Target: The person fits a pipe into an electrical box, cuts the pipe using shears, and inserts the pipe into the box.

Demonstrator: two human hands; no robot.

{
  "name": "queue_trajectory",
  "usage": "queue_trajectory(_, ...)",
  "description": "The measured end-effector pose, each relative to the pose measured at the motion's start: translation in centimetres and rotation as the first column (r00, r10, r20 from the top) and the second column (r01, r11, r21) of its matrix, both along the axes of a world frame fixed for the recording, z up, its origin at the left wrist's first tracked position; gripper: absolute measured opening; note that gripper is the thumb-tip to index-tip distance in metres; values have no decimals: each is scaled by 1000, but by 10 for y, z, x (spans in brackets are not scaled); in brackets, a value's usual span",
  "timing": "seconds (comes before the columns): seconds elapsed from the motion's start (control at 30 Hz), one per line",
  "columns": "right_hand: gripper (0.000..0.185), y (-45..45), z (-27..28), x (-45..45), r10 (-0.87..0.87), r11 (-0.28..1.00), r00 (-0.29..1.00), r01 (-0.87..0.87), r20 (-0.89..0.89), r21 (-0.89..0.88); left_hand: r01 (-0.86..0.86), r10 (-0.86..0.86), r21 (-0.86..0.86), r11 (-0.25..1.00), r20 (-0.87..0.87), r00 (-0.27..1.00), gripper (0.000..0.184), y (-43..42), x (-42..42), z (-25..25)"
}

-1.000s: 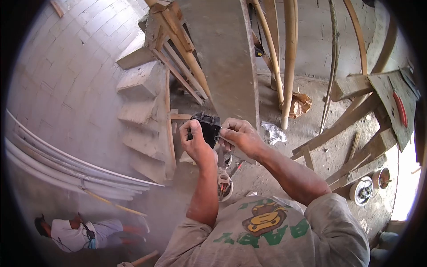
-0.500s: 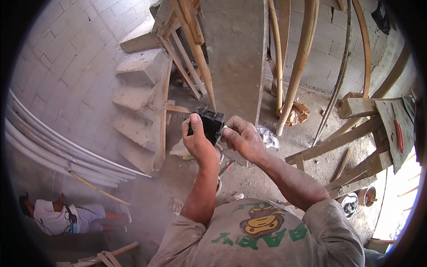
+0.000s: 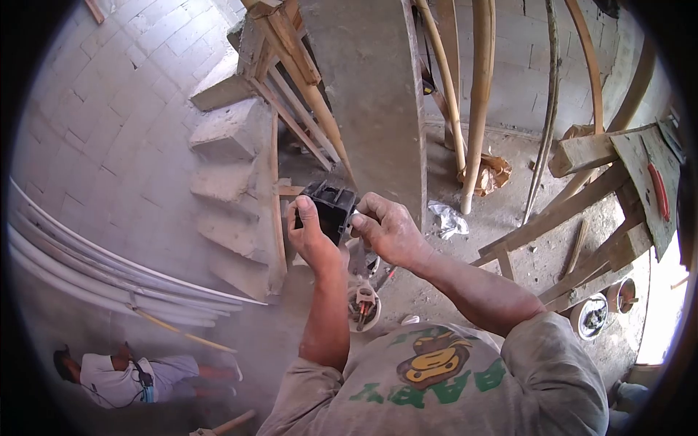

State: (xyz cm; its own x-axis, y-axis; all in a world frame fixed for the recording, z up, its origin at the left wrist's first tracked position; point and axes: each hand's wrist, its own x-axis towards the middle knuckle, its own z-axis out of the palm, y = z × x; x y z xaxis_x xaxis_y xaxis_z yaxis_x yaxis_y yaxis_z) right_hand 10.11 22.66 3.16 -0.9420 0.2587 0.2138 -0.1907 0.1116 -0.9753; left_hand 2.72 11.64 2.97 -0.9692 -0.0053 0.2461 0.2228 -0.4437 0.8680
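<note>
A black plastic box (image 3: 331, 219), open-faced like an electrical box, is held up in front of my chest. My left hand (image 3: 317, 243) is wrapped round its left side, with the thumb raised along the front. At the box's right edge, my right hand (image 3: 392, 230) pinches with thumb and curled fingers. Whatever small piece lies between those fingertips is hidden. Below the box, a white bucket (image 3: 374, 320) with hand tools in it stands on the dusty floor.
Concrete stairs (image 3: 225, 182) rise at left. Pale pipes (image 3: 109, 269) run along the wall, with another person (image 3: 138, 374) below them. Bamboo props (image 3: 480, 102) stand ahead. A wooden trestle (image 3: 552, 211) carries red-handled pliers (image 3: 659, 192); more buckets (image 3: 589, 316) stand at right.
My view has shifted slightly, and the tool bucket below my hands shows more fully. Both hands keep their hold at the black box, which appears slightly lower and further left.
</note>
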Motion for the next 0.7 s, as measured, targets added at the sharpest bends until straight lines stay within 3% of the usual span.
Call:
queue_trajectory(0.13,18,-1,-6,-3,69,990,998,-68,7,-120,4,-3,26,1000,-24,1000,50,-4,0,-6)
queue_trajectory(0.23,15,-2,-2,-3,0,999,999,-2,-35,-39,25,-23,37,999,-53,998,55,-3,-5,-8)
queue_trajectory(0.43,16,2,-8,-9,74,985,996,-81,-53,-152,-1,3,38,999,-50,999,63,1,-2,-4)
queue_trajectory(0.53,15,7,0,-7,220,942,975,-204,31,-267,31,-29,39,999,-59,998,64,0,0,-3)
queue_trajectory(0.7,16,6,-11,-12,228,942,973,-212,29,-262,72,-72,5,997,-65,995,63,-7,-5,-6)
